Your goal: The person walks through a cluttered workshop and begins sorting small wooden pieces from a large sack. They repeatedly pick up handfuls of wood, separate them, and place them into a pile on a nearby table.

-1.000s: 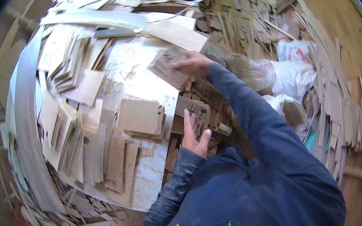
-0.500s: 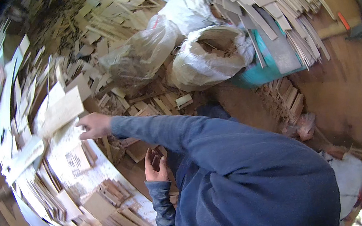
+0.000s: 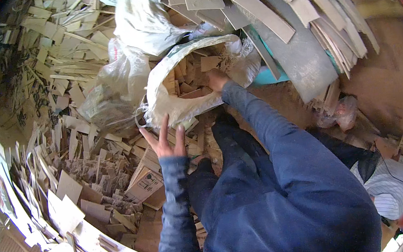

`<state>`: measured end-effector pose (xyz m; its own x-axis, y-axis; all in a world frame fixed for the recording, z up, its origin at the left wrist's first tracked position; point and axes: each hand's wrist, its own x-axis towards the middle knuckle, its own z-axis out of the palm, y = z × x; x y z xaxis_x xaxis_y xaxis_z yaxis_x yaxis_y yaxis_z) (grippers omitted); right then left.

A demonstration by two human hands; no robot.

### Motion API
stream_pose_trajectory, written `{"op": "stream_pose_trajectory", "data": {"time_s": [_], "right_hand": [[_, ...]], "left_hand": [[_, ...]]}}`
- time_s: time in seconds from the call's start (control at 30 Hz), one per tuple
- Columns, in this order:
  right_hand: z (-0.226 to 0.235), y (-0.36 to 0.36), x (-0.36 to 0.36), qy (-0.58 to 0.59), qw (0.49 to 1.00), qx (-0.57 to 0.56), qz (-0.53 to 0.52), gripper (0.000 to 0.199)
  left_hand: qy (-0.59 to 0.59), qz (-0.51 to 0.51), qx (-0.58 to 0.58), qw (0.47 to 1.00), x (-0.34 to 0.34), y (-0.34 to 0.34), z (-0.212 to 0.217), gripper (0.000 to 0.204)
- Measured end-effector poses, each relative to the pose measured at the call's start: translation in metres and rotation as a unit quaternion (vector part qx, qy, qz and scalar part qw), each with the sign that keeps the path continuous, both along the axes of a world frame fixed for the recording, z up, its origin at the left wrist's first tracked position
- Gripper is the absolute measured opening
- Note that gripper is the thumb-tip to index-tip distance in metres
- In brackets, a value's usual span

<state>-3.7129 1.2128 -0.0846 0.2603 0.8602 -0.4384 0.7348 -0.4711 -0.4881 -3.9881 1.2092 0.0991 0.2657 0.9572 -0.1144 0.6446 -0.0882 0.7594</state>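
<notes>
A white woven sack [image 3: 178,109] stands with its mouth wide, holding small wood offcuts [image 3: 186,82]. My right hand [image 3: 216,80] reaches over the near rim into the mouth, close to a small flat wood piece [image 3: 210,63]. Its fingers point down and are mostly hidden, so I cannot tell whether they hold anything. At the sack's near left side is my left hand [image 3: 166,141], fingers spread and nothing in them. The fingertips lie close to the sack's lower edge; contact is unclear.
Limp plastic sacks [image 3: 116,89] lean behind and left. Long thin boards [image 3: 260,14] lie stacked at the far right. Loose wood scraps [image 3: 63,58] cover the left. A printed block of thin pieces [image 3: 144,185] sits nearer. A person in a striped top [image 3: 387,185] is at lower right.
My right hand has left the white board surface at left and moved into the sack. My left hand has risen toward the sack and spread its fingers. The view has shifted.
</notes>
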Motion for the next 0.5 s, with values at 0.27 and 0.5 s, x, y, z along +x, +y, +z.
{"op": "stream_pose_trajectory", "data": {"time_s": [0.27,0.5], "right_hand": [[-0.168,0.088,0.018,0.123,0.985,0.117,-0.006,0.075],[-0.224,0.130,-0.030,-0.002,0.987,0.012,-0.159,0.117]], "left_hand": [[-0.047,0.059,-0.052,0.996,0.073,0.090,-0.054,0.065],[-0.082,0.049,-0.123,0.988,0.094,0.085,-0.018,0.070]]}}
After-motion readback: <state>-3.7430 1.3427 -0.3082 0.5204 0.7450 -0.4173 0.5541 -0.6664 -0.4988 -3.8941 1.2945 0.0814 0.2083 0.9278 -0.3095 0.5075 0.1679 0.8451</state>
